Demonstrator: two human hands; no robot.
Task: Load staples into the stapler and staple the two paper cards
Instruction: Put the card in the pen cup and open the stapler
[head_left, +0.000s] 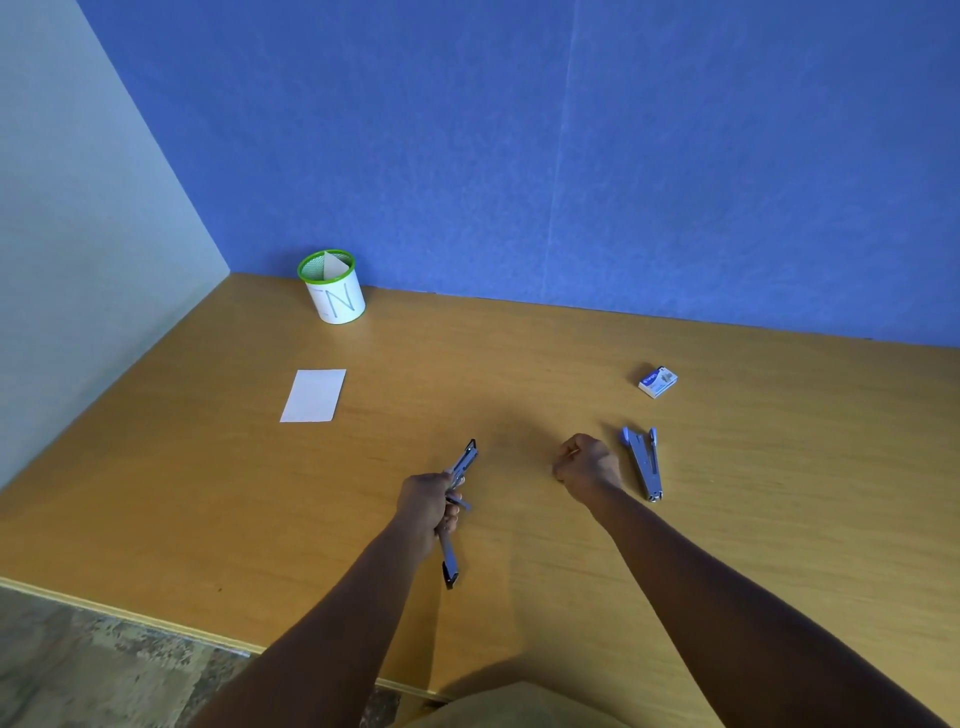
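1. Left hand (428, 506) grips the swung-open stapler (461, 465) over the table (208, 493), forearm extended.
2. Right hand (587, 467) curled; contents indiscernible.
3. Counts: second stapler (643, 462) 1; staple box (658, 382) 1; flat card (314, 396) 1; card in cup (332, 266) 1.

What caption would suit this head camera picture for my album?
Left hand grips an opened stapler, right hand curled beside a second stapler; staple box, white card and cup sit beyond.

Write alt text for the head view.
The left hand grips a stapler swung open over a wooden desk, and the right hand is curled in a fist beside a second stapler. A staple box, a white card and a green-rimmed cup sit farther back.
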